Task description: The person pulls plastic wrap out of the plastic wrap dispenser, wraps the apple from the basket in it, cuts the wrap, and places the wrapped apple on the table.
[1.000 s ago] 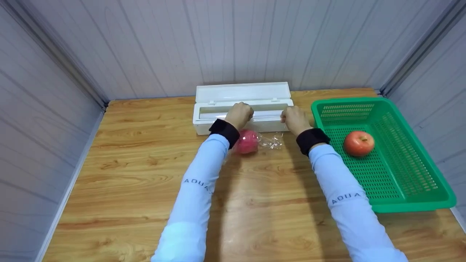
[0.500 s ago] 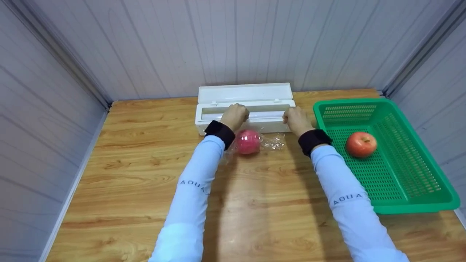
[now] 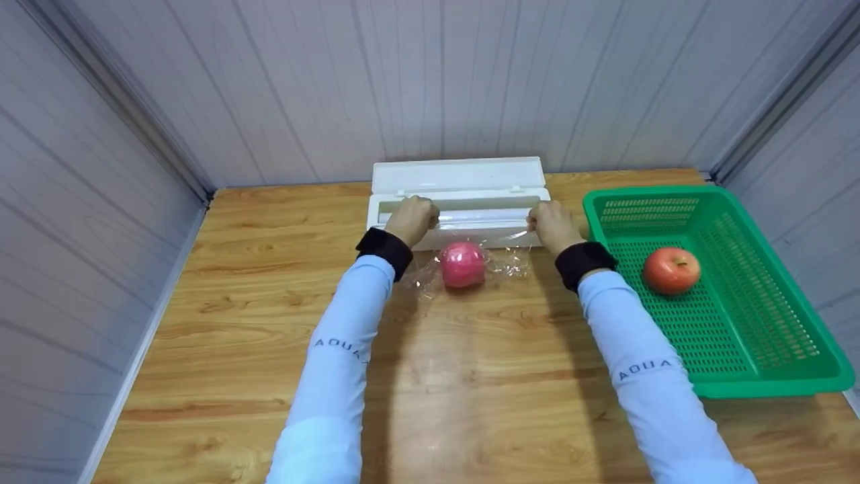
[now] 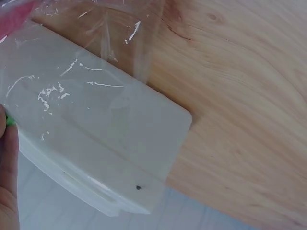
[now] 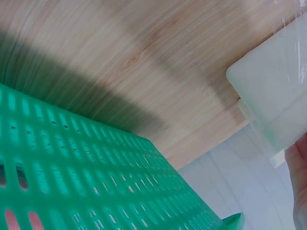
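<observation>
A white cling film box [image 3: 460, 238] stands against the back wall with its lid raised and the film roll [image 3: 480, 216] showing inside. At the front edge, left of the middle, my left hand [image 3: 412, 220] pinches a small green slider [image 4: 9, 120], mostly hidden by the fingers. My right hand [image 3: 552, 225] grips the box's front right corner with curled fingers. Clear cling film [image 3: 507, 262] hangs over the box front and spreads onto the table. A pinkish-red apple [image 3: 463, 264] sits before the box, covered by that film.
To the right stands a green plastic basket [image 3: 722, 386] with slotted walls, holding a red apple [image 3: 672, 271]. It lies close beside my right forearm. Pale panel walls enclose the wooden table [image 3: 255, 323] at the back and both sides.
My left hand has slid left along the box's front edge, uncovering more of the roll and the wrapped apple. My right hand stays at the right corner. The whole view has shifted slightly.
</observation>
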Tool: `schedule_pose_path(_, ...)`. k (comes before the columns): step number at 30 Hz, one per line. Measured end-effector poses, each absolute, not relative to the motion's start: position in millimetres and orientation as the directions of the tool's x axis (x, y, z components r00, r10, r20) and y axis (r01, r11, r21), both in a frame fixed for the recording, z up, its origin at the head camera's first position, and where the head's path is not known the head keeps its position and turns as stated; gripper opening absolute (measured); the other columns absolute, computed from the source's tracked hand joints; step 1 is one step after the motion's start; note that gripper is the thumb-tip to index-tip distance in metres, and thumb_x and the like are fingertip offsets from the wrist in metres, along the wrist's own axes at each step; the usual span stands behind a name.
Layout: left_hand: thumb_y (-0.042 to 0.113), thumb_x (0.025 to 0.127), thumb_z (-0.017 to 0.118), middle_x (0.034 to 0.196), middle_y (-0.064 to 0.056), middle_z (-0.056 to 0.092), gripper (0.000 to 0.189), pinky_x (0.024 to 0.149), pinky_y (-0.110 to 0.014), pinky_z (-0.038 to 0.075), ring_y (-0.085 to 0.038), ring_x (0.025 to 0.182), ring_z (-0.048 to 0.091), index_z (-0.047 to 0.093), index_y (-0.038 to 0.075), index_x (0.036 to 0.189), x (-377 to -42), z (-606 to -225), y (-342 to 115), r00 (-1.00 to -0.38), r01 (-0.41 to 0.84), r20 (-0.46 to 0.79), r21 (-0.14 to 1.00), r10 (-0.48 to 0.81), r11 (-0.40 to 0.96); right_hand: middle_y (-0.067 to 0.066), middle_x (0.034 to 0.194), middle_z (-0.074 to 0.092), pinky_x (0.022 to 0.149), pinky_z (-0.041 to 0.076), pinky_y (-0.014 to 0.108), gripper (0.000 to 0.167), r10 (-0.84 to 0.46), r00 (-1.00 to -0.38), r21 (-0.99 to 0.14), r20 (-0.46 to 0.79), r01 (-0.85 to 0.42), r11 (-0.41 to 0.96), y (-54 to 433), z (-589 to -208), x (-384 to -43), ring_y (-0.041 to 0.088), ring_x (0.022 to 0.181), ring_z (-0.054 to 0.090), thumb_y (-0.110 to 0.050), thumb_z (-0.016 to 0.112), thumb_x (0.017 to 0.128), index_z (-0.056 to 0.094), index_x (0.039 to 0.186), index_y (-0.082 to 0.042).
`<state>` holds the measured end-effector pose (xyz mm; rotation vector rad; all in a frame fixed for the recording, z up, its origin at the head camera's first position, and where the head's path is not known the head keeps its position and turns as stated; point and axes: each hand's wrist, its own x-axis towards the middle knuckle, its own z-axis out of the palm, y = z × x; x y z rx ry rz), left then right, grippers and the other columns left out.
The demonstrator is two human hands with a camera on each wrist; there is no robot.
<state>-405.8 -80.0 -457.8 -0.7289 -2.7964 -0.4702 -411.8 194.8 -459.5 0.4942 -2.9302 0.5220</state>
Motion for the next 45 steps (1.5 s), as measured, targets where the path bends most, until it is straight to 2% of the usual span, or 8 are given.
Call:
schedule_pose_path(4, -0.008, 0.074, 0.059, 0.077, -0.012, 0.069, 0.016, 0.064, -0.03, 0.052, -0.023, 0.071, 0.062, 0.072, 0.0, 0.074, -406, -460, -86, -0.859, 0.499, 0.278, 0.274, 0.43, 0.822, 0.018, 0.084, 0.067, 0.069, 0.05, 0.049, 0.009, -0.284, -0.943, -0.31, 0.175, -0.327, 0.893, 197, -461, -412, 0.037, 0.082, 0.062, 0.001, 0.06, 0.079, 0.068, 0.074, 0.0)
schedule_pose_path(8, -0.006, 0.073, 0.059, 0.074, -0.012, 0.068, 0.014, 0.06, -0.034, 0.052, -0.025, 0.068, 0.061, 0.07, 0.001, 0.07, -405, -460, -93, -0.852, 0.5, 0.304, 0.231, 0.426, 0.835, 0.018, 0.083, 0.067, 0.069, 0.049, 0.05, 0.008, -0.279, -0.941, -0.31, 0.192, -0.327, 0.893, 198, -460, -413, 0.037, 0.082, 0.061, 0.0, 0.061, 0.078, 0.068, 0.074, 0.0)
schedule_pose_path(12, -0.003, 0.074, 0.062, 0.076, -0.012, 0.068, 0.01, 0.063, -0.037, 0.054, -0.027, 0.072, 0.063, 0.071, 0.001, 0.072, -405, -459, -101, -0.855, 0.488, 0.304, 0.198, 0.42, 0.85, 0.018, 0.084, 0.067, 0.072, 0.05, 0.049, 0.011, -0.292, -0.938, -0.311, 0.188, -0.339, 0.888, 198, -460, -414, 0.037, 0.084, 0.061, 0.004, 0.058, 0.077, 0.069, 0.076, 0.001)
schedule_pose_path(16, -0.003, 0.075, 0.064, 0.077, -0.014, 0.068, 0.007, 0.067, -0.035, 0.054, -0.028, 0.075, 0.064, 0.071, 0.0, 0.075, -405, -459, -108, -0.846, 0.512, 0.299, 0.219, 0.442, 0.831, 0.017, 0.085, 0.067, 0.072, 0.05, 0.049, 0.015, -0.286, -0.942, -0.324, 0.176, -0.329, 0.887, 197, -459, -415, 0.036, 0.085, 0.061, 0.007, 0.055, 0.077, 0.069, 0.077, 0.0)
schedule_pose_path(21, -0.004, 0.072, 0.065, 0.073, -0.014, 0.067, 0.006, 0.066, -0.037, 0.053, -0.029, 0.07, 0.064, 0.07, -0.001, 0.07, -405, -460, -115, -0.832, 0.532, 0.323, 0.231, 0.451, 0.815, 0.017, 0.082, 0.066, 0.069, 0.049, 0.049, 0.015, -0.29, -0.94, -0.322, 0.179, -0.335, 0.885, 195, -459, -415, 0.036, 0.082, 0.061, 0.006, 0.055, 0.077, 0.069, 0.074, 0.0)
schedule_pose_path(29, -0.012, 0.069, 0.057, 0.07, -0.014, 0.065, 0.015, 0.06, -0.036, 0.05, -0.026, 0.065, 0.059, 0.068, -0.002, 0.067, -402, -459, -130, -0.827, 0.526, 0.353, 0.215, 0.436, 0.823, 0.019, 0.084, 0.066, 0.071, 0.05, 0.048, 0.012, -0.325, -0.924, -0.299, 0.202, -0.374, 0.878, 198, -460, -419, 0.036, 0.084, 0.062, 0.005, 0.058, 0.079, 0.069, 0.076, 0.001)
schedule_pose_path(37, -0.012, 0.07, 0.063, 0.075, -0.016, 0.067, 0.015, 0.066, -0.035, 0.054, -0.03, 0.073, 0.063, 0.071, -0.003, 0.076, -394, -457, -151, -0.845, 0.49, 0.356, 0.217, 0.399, 0.845, 0.019, 0.083, 0.067, 0.068, 0.05, 0.048, 0.008, -0.308, -0.929, -0.29, 0.203, -0.358, 0.888, 201, -458, -419, 0.036, 0.081, 0.062, 0.001, 0.062, 0.079, 0.068, 0.075, 0.002)
schedule_pose_path(45, -0.016, 0.07, 0.058, 0.074, -0.017, 0.065, 0.019, 0.062, -0.035, 0.053, -0.028, 0.068, 0.061, 0.071, -0.003, 0.076, -392, -461, -160, -0.861, 0.462, 0.347, 0.22, 0.373, 0.859, 0.019, 0.081, 0.065, 0.068, 0.05, 0.046, 0.01, -0.308, -0.93, -0.311, 0.2, -0.358, 0.88, 203, -460, -418, 0.035, 0.08, 0.061, 0.004, 0.059, 0.079, 0.068, 0.074, 0.002)
